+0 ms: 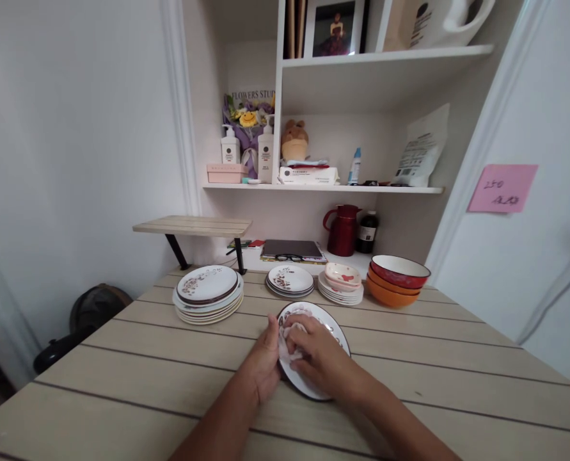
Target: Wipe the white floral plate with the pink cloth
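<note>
Pale wood-look worktop [135, 378], long planks with dark seams, smooth and probably slick under glazed ware.

Far left: stack of large plates [208, 294], round, glossy white with brown rims and a floral print. It sits well apart from my hands.

Left hand [265, 365]: fingers curled onto the left rim of the plate [319, 314], clasping it in place. The plate lies flat on the worktop near the middle, in front of me.

Cloth [287, 342]: white, soft, crumpled, lying on the plate's face under my right fingers. Could be tissue; I cannot tell.

Right hand [320, 358]: clenched around the cloth, palm down on the plate.

Behind it: small plate stack [290, 280], then shallow dishes [342, 285] with red marks, then nested bowls [398, 279], red over orange, deep and shiny.

Risks, as I judge them:
- Hard pressure near one rim could tip or skid the plate, since glaze on smooth board gives little grip.
- If the left hand loosens, the plate may spin under the cloth.
- A wide right elbow swing could reach the bowls; a forward push could knock the small stack.
- Ceramic chips easily on rim-to-rim contact.
</note>
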`<state>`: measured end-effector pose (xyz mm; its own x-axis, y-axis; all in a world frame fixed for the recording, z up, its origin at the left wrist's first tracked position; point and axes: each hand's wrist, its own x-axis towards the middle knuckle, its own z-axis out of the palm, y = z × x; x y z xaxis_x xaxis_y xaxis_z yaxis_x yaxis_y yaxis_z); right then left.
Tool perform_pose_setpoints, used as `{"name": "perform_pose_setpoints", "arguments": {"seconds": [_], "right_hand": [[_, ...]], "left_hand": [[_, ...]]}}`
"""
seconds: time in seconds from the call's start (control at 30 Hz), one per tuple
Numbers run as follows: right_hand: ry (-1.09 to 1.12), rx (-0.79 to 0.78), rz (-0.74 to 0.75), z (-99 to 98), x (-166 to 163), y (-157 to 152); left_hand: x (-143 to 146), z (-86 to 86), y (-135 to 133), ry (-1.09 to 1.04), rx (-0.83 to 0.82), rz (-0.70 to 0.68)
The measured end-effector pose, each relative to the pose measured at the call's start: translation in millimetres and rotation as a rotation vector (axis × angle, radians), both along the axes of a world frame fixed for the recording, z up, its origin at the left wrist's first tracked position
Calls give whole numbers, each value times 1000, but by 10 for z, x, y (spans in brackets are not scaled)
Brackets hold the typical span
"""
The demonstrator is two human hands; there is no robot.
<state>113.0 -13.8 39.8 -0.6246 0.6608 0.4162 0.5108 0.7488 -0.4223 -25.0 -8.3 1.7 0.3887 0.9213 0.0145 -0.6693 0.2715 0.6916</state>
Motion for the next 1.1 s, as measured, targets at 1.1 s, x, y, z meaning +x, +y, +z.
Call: {"name": "perform_pose_setpoints", "arguments": {"seconds": [1.1], "right_hand": [[-285, -73, -587, 57, 414, 211]], "left_hand": [[-16, 66, -18, 201, -21, 87]]}}
